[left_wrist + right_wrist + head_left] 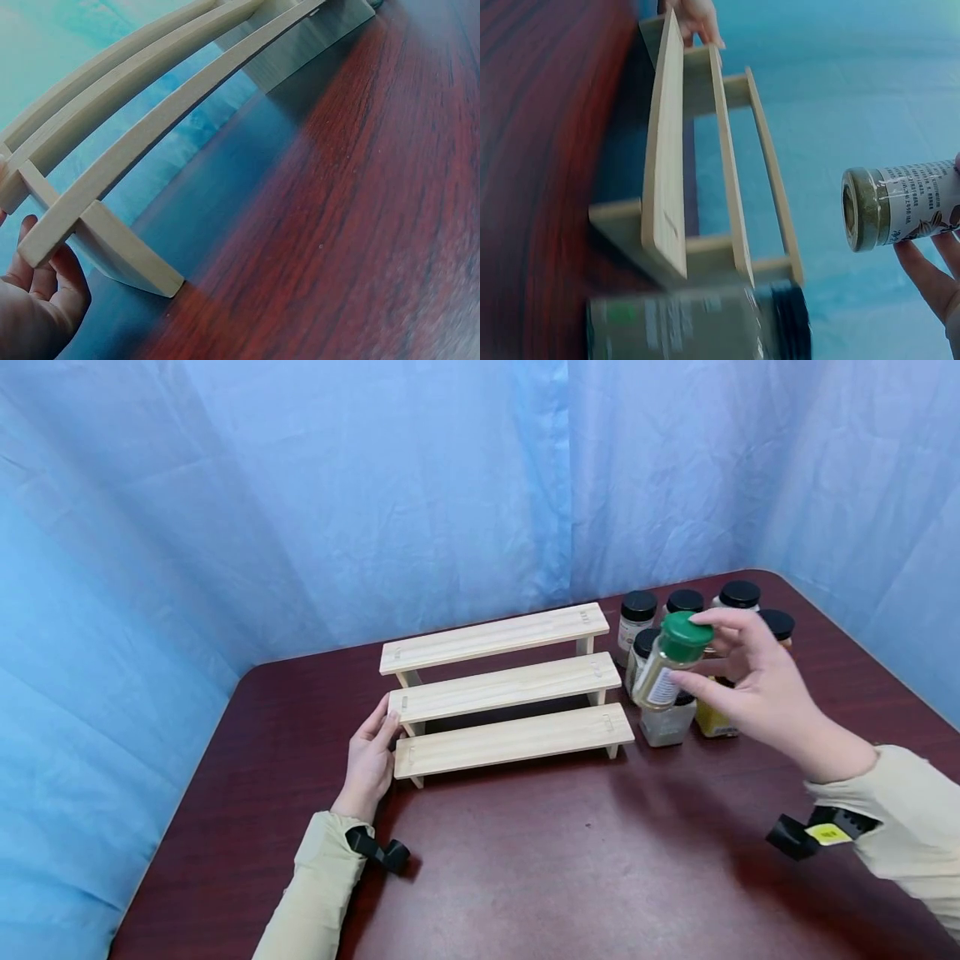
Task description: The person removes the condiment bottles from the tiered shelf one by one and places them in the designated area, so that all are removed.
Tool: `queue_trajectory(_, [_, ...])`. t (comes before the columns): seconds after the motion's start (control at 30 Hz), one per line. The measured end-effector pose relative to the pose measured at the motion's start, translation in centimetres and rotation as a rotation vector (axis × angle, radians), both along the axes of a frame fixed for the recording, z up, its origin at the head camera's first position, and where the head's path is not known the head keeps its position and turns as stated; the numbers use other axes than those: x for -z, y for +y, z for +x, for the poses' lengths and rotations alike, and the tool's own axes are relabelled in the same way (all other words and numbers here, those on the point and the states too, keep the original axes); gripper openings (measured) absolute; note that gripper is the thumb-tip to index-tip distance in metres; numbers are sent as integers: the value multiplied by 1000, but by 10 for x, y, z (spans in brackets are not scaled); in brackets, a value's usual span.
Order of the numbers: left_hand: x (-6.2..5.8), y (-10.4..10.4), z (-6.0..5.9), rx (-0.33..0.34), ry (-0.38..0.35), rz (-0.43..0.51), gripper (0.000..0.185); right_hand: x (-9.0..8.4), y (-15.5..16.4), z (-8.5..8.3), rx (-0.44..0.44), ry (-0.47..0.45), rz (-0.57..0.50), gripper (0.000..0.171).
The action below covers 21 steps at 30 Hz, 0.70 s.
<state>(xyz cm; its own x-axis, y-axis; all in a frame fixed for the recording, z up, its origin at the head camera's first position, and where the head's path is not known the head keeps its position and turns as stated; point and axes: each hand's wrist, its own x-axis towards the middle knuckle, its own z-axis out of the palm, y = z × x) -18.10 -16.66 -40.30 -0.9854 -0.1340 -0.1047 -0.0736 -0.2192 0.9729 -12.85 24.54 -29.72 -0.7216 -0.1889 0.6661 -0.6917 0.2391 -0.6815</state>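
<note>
A three-step wooden rack (502, 689) stands on the dark red table (570, 852). My left hand (369, 756) rests with straight fingers against the rack's left end (60, 225). My right hand (750, 681) holds a green-capped spice jar (670, 660) tilted in the air, just right of the rack and above the other jars. In the right wrist view the jar (904, 206) shows its base and white label, with fingers (930, 277) under it and the rack (697, 172) beyond.
Several black-capped spice jars (675, 610) are grouped at the rack's right end, plus a clear jar (666, 725) and a yellow one (711, 720). Blue curtains (375, 485) close off the back and sides. The table edge curves at the far right.
</note>
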Motion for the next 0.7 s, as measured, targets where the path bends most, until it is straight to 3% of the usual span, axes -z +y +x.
queue_trajectory(0.17, [0, 1, 0, 17, -4, 14, 49, -6, 27, 3, 11, -12, -27, 56])
queue_trajectory(0.27, [-1, 2, 0, 14, -7, 18, 49, -7, 46, 3, 94, -13, 23, 58])
queue_trajectory(0.37, [-1, 2, -1, 8, -7, 29, 49, -10, 62, 5, 300, -37, 182, 60])
queue_trajectory(0.4, [-1, 2, -1, 7, -5, 31, 49, -11, 67, 6, 337, -60, 190, 61])
queue_trajectory(0.57, [0, 3, -1, 5, 9, 39, 50, -9, 86, 4, 388, -165, 122, 64])
queue_trajectory(0.7, [1, 3, 0, -5, 8, 26, 49, -4, 97, 0, 436, -220, 155, 64])
